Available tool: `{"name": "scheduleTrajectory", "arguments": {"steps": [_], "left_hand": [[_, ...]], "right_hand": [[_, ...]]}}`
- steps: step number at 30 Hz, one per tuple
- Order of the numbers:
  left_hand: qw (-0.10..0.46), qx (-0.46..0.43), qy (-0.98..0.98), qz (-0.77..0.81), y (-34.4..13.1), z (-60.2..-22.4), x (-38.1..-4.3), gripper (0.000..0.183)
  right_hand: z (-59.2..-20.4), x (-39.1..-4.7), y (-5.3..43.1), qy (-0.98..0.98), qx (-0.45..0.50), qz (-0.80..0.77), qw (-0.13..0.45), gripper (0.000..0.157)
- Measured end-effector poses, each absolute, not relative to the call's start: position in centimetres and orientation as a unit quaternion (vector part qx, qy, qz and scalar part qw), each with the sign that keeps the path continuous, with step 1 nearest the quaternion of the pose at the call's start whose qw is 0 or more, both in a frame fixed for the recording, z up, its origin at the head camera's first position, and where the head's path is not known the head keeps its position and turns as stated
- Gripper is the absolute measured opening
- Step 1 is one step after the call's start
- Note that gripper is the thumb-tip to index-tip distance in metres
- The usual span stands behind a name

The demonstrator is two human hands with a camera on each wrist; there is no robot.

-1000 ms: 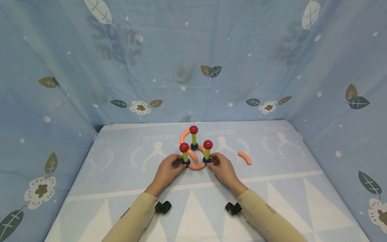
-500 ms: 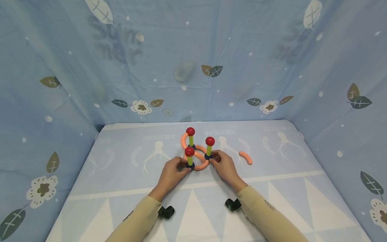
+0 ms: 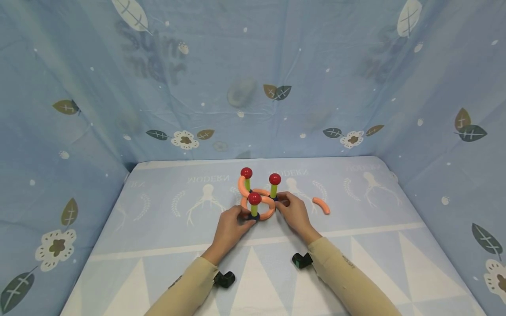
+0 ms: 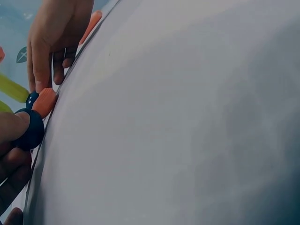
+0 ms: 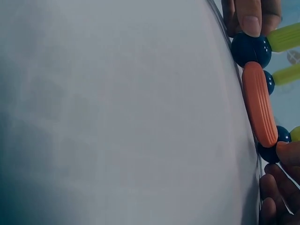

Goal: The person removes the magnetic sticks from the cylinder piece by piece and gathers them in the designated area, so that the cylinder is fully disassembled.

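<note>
The toy point(image 3: 266, 200) had red balls point(image 3: 254, 199), yellow-green sticks point(image 3: 254, 210), dark blue balls point(image 5: 251, 49) and curved orange pieces point(image 5: 259, 104). The left hand point(image 3: 231, 224) and right hand point(image 3: 294, 214) each pinched a blue ball.

Site: a small curtained booth, apparently a recording bay; whether it is housed in a home or a lab cannot be determined. The far side is closed off by a blue curtain point(image 3: 261, 140) printed with leaves point(image 3: 157, 135) and white flowers point(image 3: 184, 140). Both flanks are screened by matching side curtains point(image 3: 442, 158). A tablecloth point(image 3: 166, 235) marked with pale triangles is spread between them. Black devices point(image 3: 225, 279) are worn at both wrists.
</note>
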State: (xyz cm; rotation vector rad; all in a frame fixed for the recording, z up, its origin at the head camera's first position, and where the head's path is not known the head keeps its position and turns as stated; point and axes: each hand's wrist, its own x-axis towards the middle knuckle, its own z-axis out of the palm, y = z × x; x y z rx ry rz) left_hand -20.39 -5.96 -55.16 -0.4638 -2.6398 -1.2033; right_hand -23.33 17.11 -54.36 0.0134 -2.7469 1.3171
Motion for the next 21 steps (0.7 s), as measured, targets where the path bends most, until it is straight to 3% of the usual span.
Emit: {"name": "scheduleTrajectory", "arguments": {"steps": [21], "left_hand": [[0.104, -0.141, -0.902, -0.396, -5.57, -55.45, -20.35, 0.029]], "right_hand": [[-54.4, -23.46, 17.04, -0.901, -0.001, 0.431, 0.049, 0.034]]}}
